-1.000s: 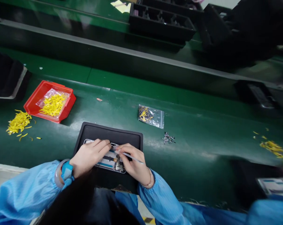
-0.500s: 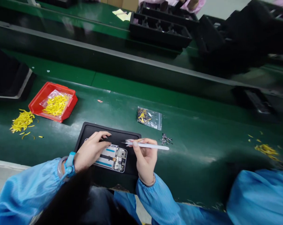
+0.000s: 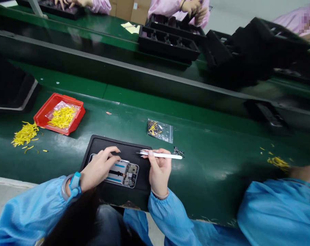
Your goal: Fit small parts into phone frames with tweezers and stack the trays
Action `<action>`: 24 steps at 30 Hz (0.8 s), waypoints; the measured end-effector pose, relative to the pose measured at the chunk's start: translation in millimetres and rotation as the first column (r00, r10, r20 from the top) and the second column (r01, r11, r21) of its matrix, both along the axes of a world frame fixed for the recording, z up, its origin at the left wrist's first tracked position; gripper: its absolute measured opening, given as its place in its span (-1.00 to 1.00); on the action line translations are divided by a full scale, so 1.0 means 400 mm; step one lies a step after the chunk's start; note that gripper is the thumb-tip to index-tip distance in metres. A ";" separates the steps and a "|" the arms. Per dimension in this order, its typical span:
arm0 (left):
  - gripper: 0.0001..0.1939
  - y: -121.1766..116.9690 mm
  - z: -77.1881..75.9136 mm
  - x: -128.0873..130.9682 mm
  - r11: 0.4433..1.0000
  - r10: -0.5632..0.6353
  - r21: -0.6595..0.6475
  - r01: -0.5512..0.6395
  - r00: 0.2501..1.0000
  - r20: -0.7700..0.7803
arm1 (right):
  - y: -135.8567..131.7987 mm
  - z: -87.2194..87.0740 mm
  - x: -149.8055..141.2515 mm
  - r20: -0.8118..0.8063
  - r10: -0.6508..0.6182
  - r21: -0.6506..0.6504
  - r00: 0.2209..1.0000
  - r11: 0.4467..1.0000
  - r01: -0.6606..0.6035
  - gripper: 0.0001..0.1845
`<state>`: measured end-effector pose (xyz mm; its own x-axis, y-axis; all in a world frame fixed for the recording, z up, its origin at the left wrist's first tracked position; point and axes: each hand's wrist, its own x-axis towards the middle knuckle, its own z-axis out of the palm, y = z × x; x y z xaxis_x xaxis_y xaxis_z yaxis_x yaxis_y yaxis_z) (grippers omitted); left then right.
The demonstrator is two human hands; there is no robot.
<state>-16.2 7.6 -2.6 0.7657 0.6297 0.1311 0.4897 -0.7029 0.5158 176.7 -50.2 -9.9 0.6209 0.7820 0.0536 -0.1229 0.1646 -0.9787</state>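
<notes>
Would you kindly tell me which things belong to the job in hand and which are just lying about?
Seemingly belonging:
white tweezers in the right hand
opened phone partly under the left hand
black mat

Apparently lying about:
red bin
yellow strips
zip bag
small scrap

Left hand [image 3: 100,168] arched, loosely spread — right hand [image 3: 160,168] in pinch grip.

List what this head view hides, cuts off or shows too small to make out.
Head view:
Opened phone: the left hand covers much of its left half.
Tweezers in the right hand: tips too small to tell if they grip anything.
Dark pieces near the clear bag: too small to identify.
Blue-sleeved co-worker: cut off by the right edge.
</notes>
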 end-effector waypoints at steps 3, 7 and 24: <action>-0.53 0.003 0.001 0.003 0.999 -0.015 -0.036 0.014 1.000 -0.020 | 0.002 -0.001 0.000 -0.003 0.001 -0.005 1.000 1.000 -0.001 -0.74; -0.51 0.007 0.008 0.005 0.998 -0.039 -0.050 0.036 0.997 -0.066 | 0.003 -0.003 0.001 0.016 0.000 -0.024 1.000 1.000 0.000 -0.72; -0.58 0.015 0.012 0.020 0.998 0.002 -0.068 -0.008 0.996 -0.086 | -0.002 -0.006 0.003 0.095 0.019 -0.076 0.995 0.997 -0.011 -0.74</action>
